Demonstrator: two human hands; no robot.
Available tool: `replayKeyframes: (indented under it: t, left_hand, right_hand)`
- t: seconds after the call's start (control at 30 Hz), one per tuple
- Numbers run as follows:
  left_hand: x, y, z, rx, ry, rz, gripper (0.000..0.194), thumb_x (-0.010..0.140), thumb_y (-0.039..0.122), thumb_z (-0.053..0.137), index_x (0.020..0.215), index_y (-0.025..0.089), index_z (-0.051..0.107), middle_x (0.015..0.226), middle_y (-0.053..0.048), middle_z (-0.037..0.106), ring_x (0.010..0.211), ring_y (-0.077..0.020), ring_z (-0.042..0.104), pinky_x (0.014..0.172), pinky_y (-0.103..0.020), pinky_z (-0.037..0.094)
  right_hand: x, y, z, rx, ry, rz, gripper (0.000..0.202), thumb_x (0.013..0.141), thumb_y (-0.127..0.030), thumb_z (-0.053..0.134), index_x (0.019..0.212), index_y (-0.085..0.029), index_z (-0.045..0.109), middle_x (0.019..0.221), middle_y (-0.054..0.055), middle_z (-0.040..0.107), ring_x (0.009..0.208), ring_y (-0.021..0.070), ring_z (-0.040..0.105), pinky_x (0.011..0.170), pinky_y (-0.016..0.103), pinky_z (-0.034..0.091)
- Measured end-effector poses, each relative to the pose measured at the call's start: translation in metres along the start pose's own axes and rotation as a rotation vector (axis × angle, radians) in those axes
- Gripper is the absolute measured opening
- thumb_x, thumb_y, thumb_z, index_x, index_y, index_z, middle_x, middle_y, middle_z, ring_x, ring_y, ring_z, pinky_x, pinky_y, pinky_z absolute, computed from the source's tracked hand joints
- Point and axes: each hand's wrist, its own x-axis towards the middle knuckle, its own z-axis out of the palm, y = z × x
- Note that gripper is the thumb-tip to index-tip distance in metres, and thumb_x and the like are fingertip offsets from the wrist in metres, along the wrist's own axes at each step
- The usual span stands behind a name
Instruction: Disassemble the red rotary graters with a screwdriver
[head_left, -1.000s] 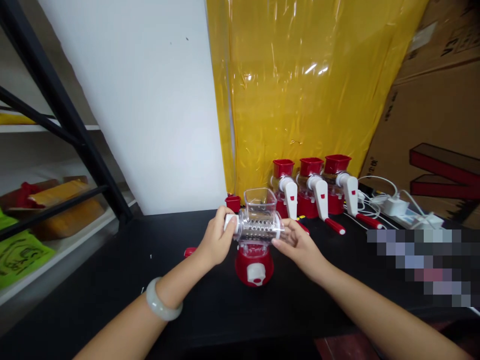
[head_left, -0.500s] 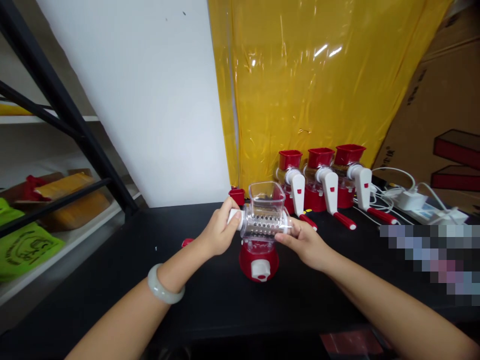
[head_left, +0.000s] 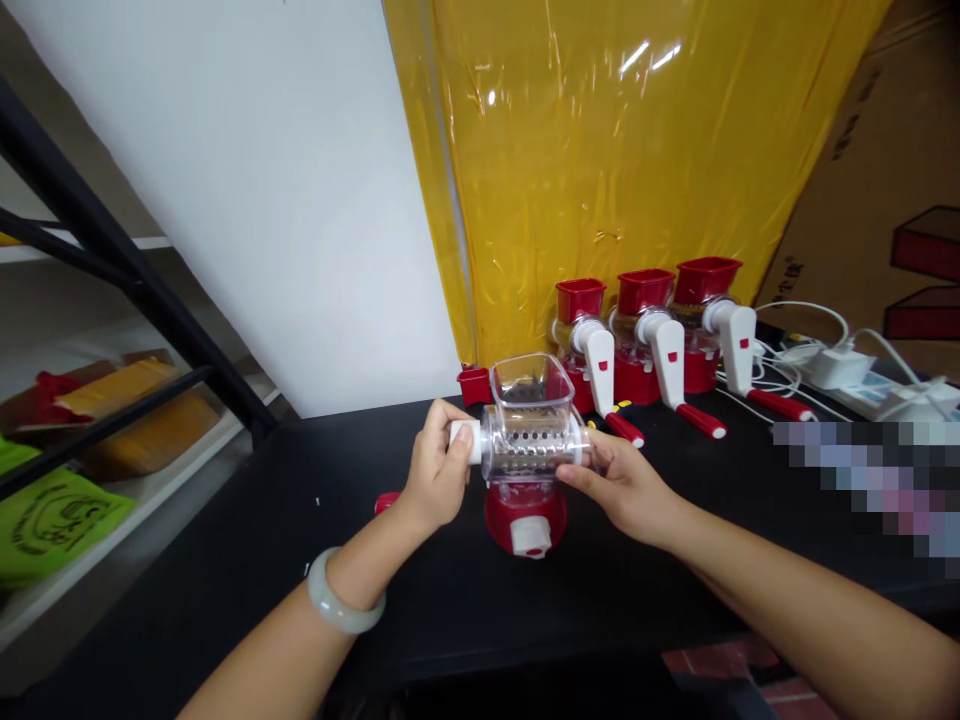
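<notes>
A rotary drum grater [head_left: 525,385] stands upright on the black table, with a clear hopper and housing over a red base [head_left: 499,515]. A metal drum [head_left: 529,440] with holes lies inside the clear housing. My left hand [head_left: 436,468] is closed around the white crank piece [head_left: 466,441] at the grater's left end, thumb on its near face. At the other end, my right hand [head_left: 628,488] grips the clear housing by its open rim, thumb in front; its other fingers are partly hidden. A white knob [head_left: 531,537] faces me on the base.
Behind to the right stand three assembled red-and-white graters [head_left: 598,355] with crank handles. A red hopper piece [head_left: 474,387] sits behind my left hand, and a red part [head_left: 386,502] lies beside my left wrist. White cables and a power strip [head_left: 862,395] are at far right.
The camera view has shifted a little. My left hand has turned slightly more upright at the crank piece; both hands keep their hold on the grater.
</notes>
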Motion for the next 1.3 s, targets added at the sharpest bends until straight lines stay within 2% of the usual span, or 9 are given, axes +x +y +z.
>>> replayKeyframes:
  t: [0.23, 0.43, 0.5, 0.6, 0.7, 0.8, 0.97, 1.13, 1.3]
  left_hand:
    - [0.010, 0.009, -0.012, 0.070, -0.172, 0.016, 0.031, 0.095, 0.052, 0.042, 0.086, 0.023, 0.045, 0.049, 0.007, 0.047, 0.040, -0.0118, 0.044, 0.044, -0.026, 0.033]
    - [-0.002, 0.004, 0.004, 0.052, 0.017, 0.011, 0.032, 0.096, 0.053, 0.039, 0.086, 0.023, 0.046, 0.050, 0.006, 0.047, 0.040, -0.0120, 0.043, 0.044, -0.026, 0.034]
    - [-0.001, 0.001, 0.001, 0.061, 0.037, -0.003, 0.032, 0.096, 0.053, 0.039, 0.086, 0.023, 0.047, 0.050, 0.005, 0.048, 0.041, -0.0122, 0.044, 0.043, -0.027, 0.034]
    - [0.011, 0.000, -0.026, 0.085, 0.006, -0.043, 0.031, 0.094, 0.052, 0.043, 0.085, 0.023, 0.048, 0.050, 0.005, 0.048, 0.040, -0.0120, 0.043, 0.039, -0.026, 0.032]
    - [0.022, 0.009, -0.067, 0.005, 0.135, -0.117, 0.029, 0.092, 0.047, 0.045, 0.075, 0.024, 0.043, 0.048, 0.006, 0.044, 0.034, -0.0103, 0.039, 0.035, -0.024, 0.031]
    - [0.017, 0.024, -0.086, -0.084, 0.128, -0.145, 0.026, 0.093, 0.044, 0.045, 0.078, 0.022, 0.046, 0.050, 0.006, 0.047, 0.035, -0.0091, 0.039, 0.038, -0.023, 0.035]
    - [-0.005, 0.031, -0.077, -0.133, 0.056, -0.368, 0.028, 0.091, 0.045, 0.044, 0.077, 0.021, 0.049, 0.046, 0.006, 0.044, 0.035, -0.0092, 0.035, 0.038, -0.022, 0.035]
    - [-0.004, 0.007, -0.060, -0.085, -0.013, -0.609, 0.039, 0.087, 0.055, 0.048, 0.068, 0.021, 0.044, 0.042, 0.006, 0.042, 0.035, -0.0091, 0.037, 0.038, -0.021, 0.034]
    - [-0.004, -0.021, -0.025, -0.092, -0.013, -0.793, 0.045, 0.082, 0.065, 0.052, 0.074, 0.021, 0.045, 0.047, 0.007, 0.048, 0.037, -0.0104, 0.044, 0.040, -0.023, 0.041]
  right_hand:
    - [0.002, -0.003, 0.000, 0.031, 0.005, 0.009, 0.030, 0.081, -0.049, 0.072, 0.098, -0.024, 0.071, 0.095, 0.007, 0.076, 0.094, 0.0252, 0.071, 0.089, 0.042, 0.055]
    - [0.002, 0.000, 0.001, 0.033, -0.022, -0.006, 0.029, 0.084, -0.045, 0.070, 0.104, -0.024, 0.070, 0.098, 0.007, 0.076, 0.098, 0.0249, 0.070, 0.091, 0.042, 0.054]
    - [0.001, 0.002, -0.001, 0.029, -0.020, -0.009, 0.030, 0.083, -0.044, 0.071, 0.105, -0.024, 0.070, 0.100, 0.008, 0.076, 0.100, 0.0256, 0.070, 0.093, 0.043, 0.053]
    - [0.000, 0.005, -0.009, 0.008, 0.051, -0.019, 0.030, 0.081, -0.046, 0.073, 0.102, -0.024, 0.071, 0.100, 0.008, 0.076, 0.098, 0.0256, 0.071, 0.096, 0.043, 0.052]
    - [-0.002, 0.007, -0.015, -0.017, 0.139, -0.010, 0.032, 0.081, -0.047, 0.072, 0.101, -0.022, 0.071, 0.102, 0.009, 0.076, 0.098, 0.0258, 0.071, 0.095, 0.042, 0.053]
    - [0.000, 0.005, -0.012, -0.034, 0.050, -0.009, 0.035, 0.081, -0.049, 0.072, 0.101, -0.021, 0.071, 0.104, 0.010, 0.076, 0.099, 0.0264, 0.070, 0.093, 0.042, 0.054]
    - [0.004, 0.002, -0.001, -0.024, 0.046, -0.037, 0.031, 0.083, -0.047, 0.070, 0.101, -0.022, 0.070, 0.102, 0.008, 0.077, 0.096, 0.0248, 0.071, 0.091, 0.041, 0.055]
    - [0.003, 0.006, 0.007, 0.054, 0.070, -0.045, 0.032, 0.081, -0.048, 0.072, 0.100, -0.022, 0.070, 0.100, 0.008, 0.077, 0.096, 0.0255, 0.071, 0.091, 0.043, 0.054]
    - [0.004, 0.010, 0.007, 0.091, 0.074, -0.036, 0.035, 0.078, -0.048, 0.074, 0.099, -0.020, 0.069, 0.098, 0.008, 0.077, 0.096, 0.0248, 0.071, 0.092, 0.043, 0.053]
